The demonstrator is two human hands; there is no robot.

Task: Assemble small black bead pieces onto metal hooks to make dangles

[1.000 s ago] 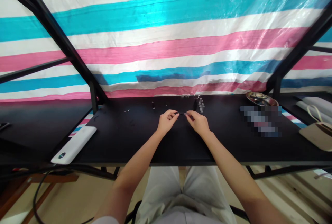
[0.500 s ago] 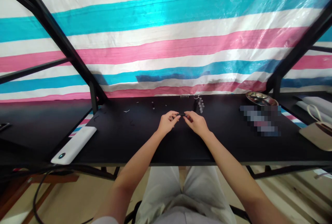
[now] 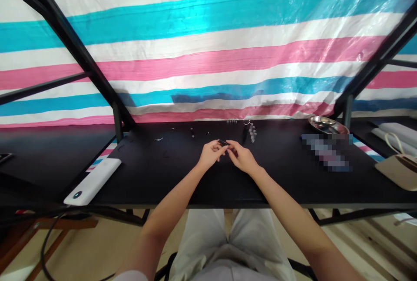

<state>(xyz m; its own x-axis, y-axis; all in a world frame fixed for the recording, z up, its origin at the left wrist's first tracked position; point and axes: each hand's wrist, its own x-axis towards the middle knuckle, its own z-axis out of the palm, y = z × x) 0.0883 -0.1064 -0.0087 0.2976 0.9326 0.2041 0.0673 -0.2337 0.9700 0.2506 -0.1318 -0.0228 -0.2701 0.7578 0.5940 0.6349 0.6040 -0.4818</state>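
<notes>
Reaching over a black table [image 3: 156, 185], with a white case [image 3: 97, 179] by its left edge; with left hand [image 3: 209, 153] and right hand [image 3: 243, 156] close together, pinching in both a small dark piece [image 3: 223, 143], near the far edge's middle.

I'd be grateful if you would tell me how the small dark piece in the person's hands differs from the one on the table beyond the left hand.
The held piece is between the left hand and right hand; the lying piece rests on the table. Fingers partly cover the held piece, while the lying piece is uncovered. Both look small and dark.
</notes>
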